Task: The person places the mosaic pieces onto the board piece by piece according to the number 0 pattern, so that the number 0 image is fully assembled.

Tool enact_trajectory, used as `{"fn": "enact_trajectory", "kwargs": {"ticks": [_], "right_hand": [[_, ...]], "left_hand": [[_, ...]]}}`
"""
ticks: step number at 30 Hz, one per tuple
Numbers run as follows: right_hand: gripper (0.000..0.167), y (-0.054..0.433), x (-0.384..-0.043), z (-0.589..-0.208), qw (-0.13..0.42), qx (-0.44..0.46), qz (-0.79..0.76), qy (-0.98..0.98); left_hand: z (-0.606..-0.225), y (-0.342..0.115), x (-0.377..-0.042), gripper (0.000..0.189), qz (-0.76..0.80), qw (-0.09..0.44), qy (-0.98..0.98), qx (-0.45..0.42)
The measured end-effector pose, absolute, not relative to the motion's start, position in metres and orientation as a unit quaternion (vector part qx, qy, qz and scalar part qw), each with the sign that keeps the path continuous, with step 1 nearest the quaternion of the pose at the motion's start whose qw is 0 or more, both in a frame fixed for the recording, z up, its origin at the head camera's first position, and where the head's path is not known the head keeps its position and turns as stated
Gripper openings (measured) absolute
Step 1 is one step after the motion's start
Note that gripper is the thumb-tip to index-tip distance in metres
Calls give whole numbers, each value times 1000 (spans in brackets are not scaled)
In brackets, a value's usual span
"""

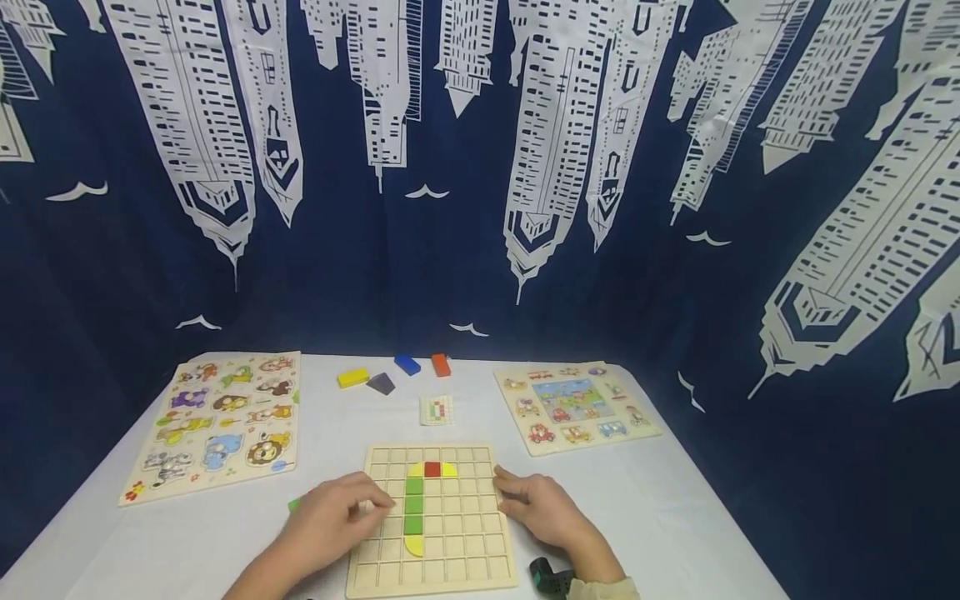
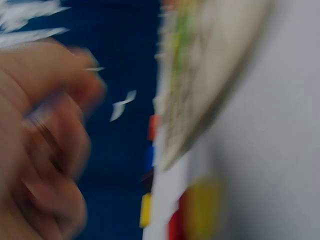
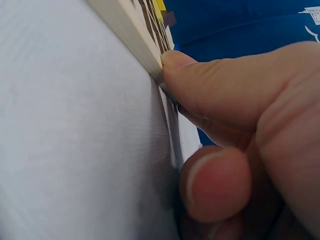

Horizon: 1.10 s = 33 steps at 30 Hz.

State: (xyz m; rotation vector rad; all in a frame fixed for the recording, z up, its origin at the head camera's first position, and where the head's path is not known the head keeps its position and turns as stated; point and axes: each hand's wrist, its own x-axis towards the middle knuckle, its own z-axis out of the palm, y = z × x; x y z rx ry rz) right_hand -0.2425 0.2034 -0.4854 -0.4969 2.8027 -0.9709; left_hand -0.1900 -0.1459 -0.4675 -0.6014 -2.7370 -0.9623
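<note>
A wooden grid board (image 1: 450,571) lies on the white table, with a column of green square tiles (image 1: 414,504), a red tile (image 1: 432,469) and yellow curved tiles (image 1: 414,546) in its cells. My left hand (image 1: 326,517) hovers over the board's left edge, thumb and forefinger bent close together; the left wrist view is blurred and I cannot tell if a piece is between them. At the right edge my right hand (image 1: 543,504) grips the board's rim, thumb tip on the wood in the right wrist view (image 3: 215,82). A green piece (image 1: 294,505) shows partly behind the left hand.
Beyond the board lies a small pattern card (image 1: 437,410). Yellow (image 1: 352,378), dark grey (image 1: 381,383), blue (image 1: 407,364) and red (image 1: 440,365) blocks sit farther back. An animal puzzle (image 1: 225,446) is on the left, a vehicle puzzle (image 1: 630,421) on the right. A black object (image 1: 551,577) is by the right wrist.
</note>
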Motion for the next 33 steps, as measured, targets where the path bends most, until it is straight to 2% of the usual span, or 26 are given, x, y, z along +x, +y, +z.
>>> {"fn": "enact_trajectory", "kwargs": {"ticks": [2, 5, 11, 19, 26, 33], "right_hand": [[45, 204, -243, -486, 65, -169, -321, 930], [45, 202, -243, -484, 65, -171, -323, 928], [44, 203, -241, -483, 69, -167, -317, 931], [45, 203, -242, -483, 68, -168, -324, 929], [45, 202, -242, -484, 68, -169, -325, 928], [45, 203, -240, -483, 64, -174, -331, 925]], "left_hand": [[-459, -165, -192, 15, -308, 92, -937, -138], [-455, -202, -195, 23, -283, 68, -955, -62], [-477, -249, -196, 31, -318, -8, -948, -9], [-490, -249, -201, 35, -313, -6, -950, -16], [-489, -244, -200, 30, -298, 8, -954, -9], [-487, -242, -198, 34, -301, 8, -954, 1]]}}
